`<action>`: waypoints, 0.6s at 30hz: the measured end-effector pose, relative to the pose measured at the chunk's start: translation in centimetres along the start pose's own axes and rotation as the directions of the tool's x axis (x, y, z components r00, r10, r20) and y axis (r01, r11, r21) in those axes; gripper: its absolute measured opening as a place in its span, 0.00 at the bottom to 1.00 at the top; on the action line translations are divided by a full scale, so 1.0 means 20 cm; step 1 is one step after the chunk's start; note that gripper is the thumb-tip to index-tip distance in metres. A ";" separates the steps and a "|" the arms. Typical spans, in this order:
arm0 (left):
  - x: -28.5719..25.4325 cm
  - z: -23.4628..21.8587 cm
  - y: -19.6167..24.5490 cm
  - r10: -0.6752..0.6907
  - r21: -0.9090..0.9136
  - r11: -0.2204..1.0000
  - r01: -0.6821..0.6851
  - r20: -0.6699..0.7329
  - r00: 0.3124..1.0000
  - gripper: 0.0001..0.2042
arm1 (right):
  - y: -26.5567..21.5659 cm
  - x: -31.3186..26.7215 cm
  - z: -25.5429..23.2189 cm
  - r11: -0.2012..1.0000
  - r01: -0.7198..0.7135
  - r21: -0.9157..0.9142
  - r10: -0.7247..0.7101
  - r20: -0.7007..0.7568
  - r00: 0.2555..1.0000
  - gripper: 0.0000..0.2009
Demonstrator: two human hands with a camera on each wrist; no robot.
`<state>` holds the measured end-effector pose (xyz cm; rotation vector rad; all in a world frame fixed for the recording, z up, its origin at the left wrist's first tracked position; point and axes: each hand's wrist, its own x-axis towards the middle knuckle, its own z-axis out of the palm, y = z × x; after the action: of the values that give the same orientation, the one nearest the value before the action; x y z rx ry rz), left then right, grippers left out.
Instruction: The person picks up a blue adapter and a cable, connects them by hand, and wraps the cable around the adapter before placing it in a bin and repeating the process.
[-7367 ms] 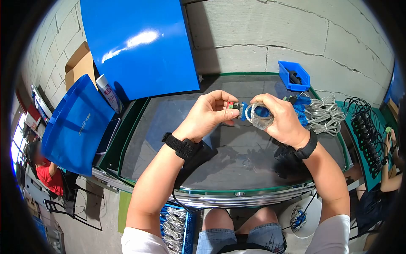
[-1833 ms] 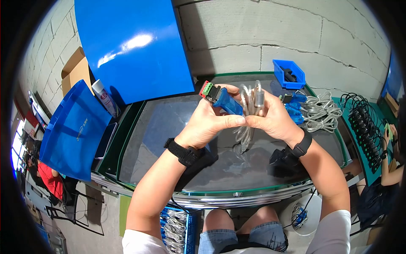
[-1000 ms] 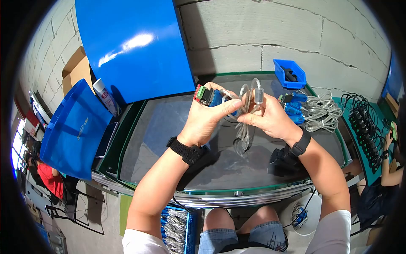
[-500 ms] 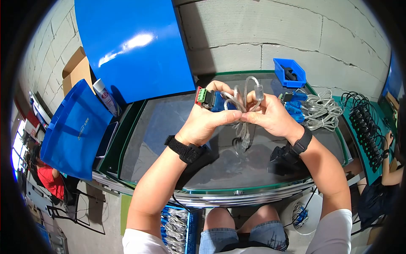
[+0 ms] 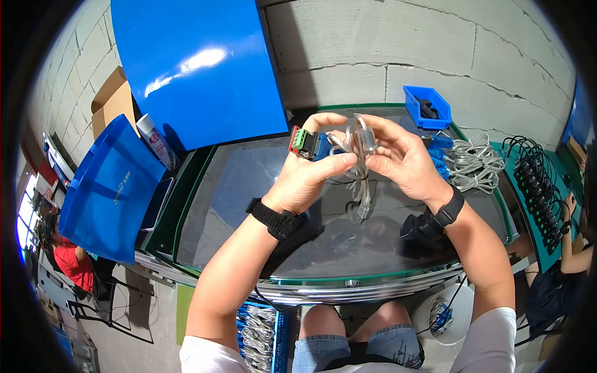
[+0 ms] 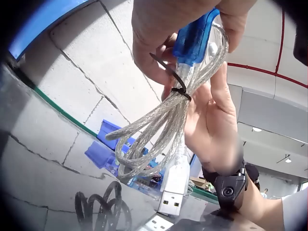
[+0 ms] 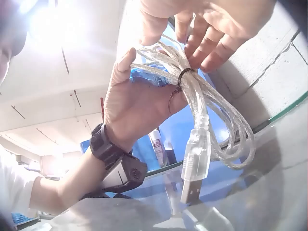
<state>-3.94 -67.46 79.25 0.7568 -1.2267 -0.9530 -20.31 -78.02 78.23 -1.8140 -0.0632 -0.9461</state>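
My left hand [image 5: 298,171] grips the blue plug housing [image 6: 192,41] of a USB serial adapter cable, its thumb over the cable. A green screw terminal block [image 5: 300,138] on a red board sticks out at that hand's left. The clear silver cable [image 6: 154,122] is coiled, with a black tie [image 6: 181,92] round its middle. Its USB plug [image 7: 195,159] hangs down over the table. My right hand [image 5: 410,165] is at the coil's right side, thumb and fingers spread around its upper loop, near the clear-cased ferrite bead [image 5: 368,139].
More coiled blue-ended cables [image 5: 476,166] lie at the table's right. Behind them stands a blue bin [image 5: 443,115] with black parts. At left are a blue folder [image 5: 112,186] and a spray can [image 5: 157,142]. Below are a cable crate [image 5: 280,339] and a white bucket [image 5: 461,323].
The right thumb and fingers have spread from their pinch on the cable beside the left thumb. The upper loop with the ferrite bead has shifted left. The left hand keeps its grip.
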 end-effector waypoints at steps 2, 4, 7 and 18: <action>0.00 0.01 0.00 0.021 -0.037 0.999 -0.020 0.020 1.000 0.27 | -0.03 -0.01 0.01 0.998 0.025 -0.061 -0.025 -0.003 1.000 0.27; 0.00 0.02 0.00 0.096 -0.045 0.995 -0.094 0.047 0.994 0.24 | -0.04 -0.02 0.01 0.991 0.048 -0.123 -0.049 -0.007 0.999 0.27; 0.00 0.02 -0.01 0.096 0.054 0.994 -0.098 0.035 0.995 0.28 | -0.05 -0.01 0.02 0.934 0.156 -0.323 -0.169 -0.013 0.985 0.27; 0.00 0.02 -0.02 0.106 -0.048 0.994 -0.103 0.062 0.992 0.19 | -0.07 -0.03 0.03 0.839 0.260 -0.479 -0.291 0.009 0.957 0.25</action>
<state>-4.31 -67.67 79.05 0.6244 -1.2844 -0.9223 -20.93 -76.74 78.87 -2.2680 -0.0563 -1.3123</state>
